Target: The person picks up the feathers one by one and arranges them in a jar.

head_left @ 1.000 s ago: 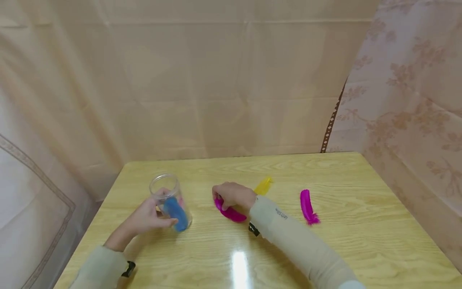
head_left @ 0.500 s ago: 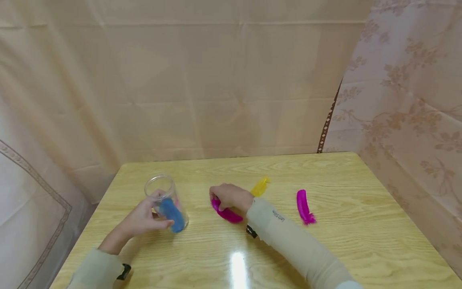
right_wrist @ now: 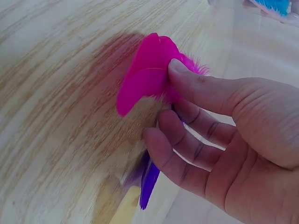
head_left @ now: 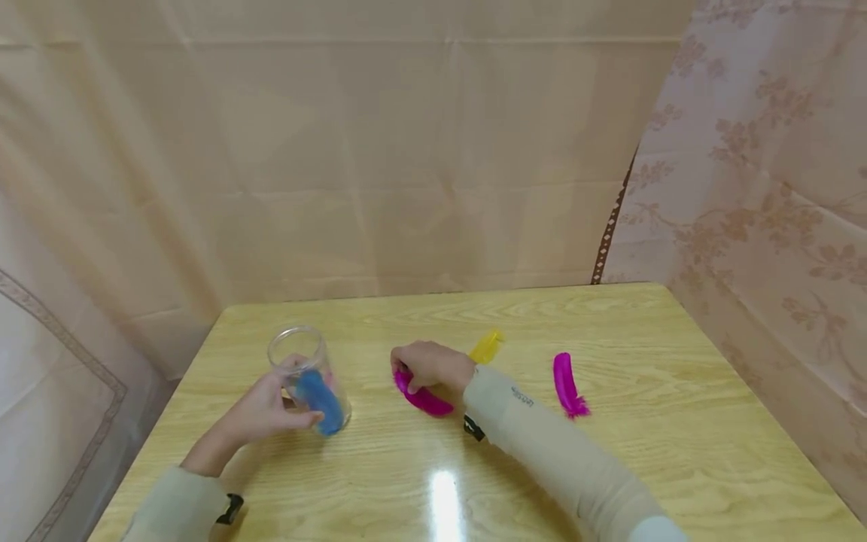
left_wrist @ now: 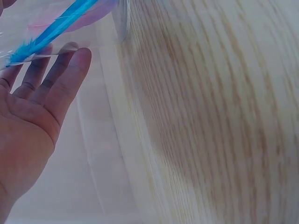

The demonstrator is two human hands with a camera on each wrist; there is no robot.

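Note:
On the left of the table, my left hand (head_left: 260,410) grips a clear cylindrical cup (head_left: 314,354) around its side. Inside the cup stand a blue feather (head_left: 320,400) and a pink feather (left_wrist: 96,17). My right hand (head_left: 430,365), near the table's middle, pinches a magenta feather (right_wrist: 147,65) between thumb and forefinger. It is low over the wood; contact with the table cannot be made out. Under the right hand's fingers a purple feather (right_wrist: 149,184) shows in the right wrist view, hidden from the head view.
A yellow feather (head_left: 486,347) lies just beyond the right wrist. Further right lies another magenta feather (head_left: 567,384). The wooden table (head_left: 643,467) ends at hanging beige curtains (head_left: 406,150) behind, with patterned cloth (head_left: 765,226) on the right side.
The head view has shifted slightly, so everything appears a little further left. Both hands keep their holds on the cup and the magenta feather, with hardly any motion.

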